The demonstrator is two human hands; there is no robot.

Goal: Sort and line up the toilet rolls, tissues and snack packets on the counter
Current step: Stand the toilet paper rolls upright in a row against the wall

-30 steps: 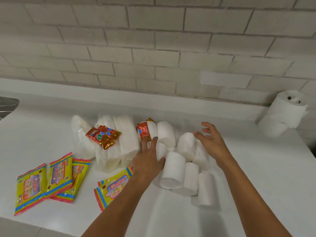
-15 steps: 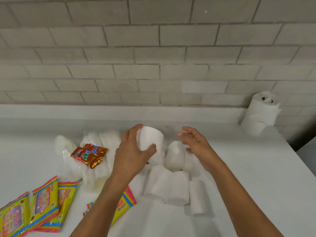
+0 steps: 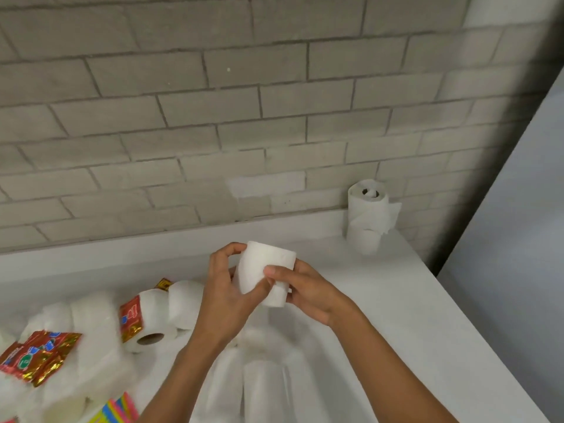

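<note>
while hands (image 3: 225, 288) grip roll (image 3: 262, 270), foreground rolls (image 3: 259, 386) blurred

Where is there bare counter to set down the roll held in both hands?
Bare counter lies right of the hands, between the held roll and the corner rolls, and along the backsplash. Left of the hands and directly below them is crowded with rolls.

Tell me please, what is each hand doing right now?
Left hand: closed on the soft white cylindrical toilet roll, raised off the counter.
Right hand: closed on the same roll from the other side.
</note>
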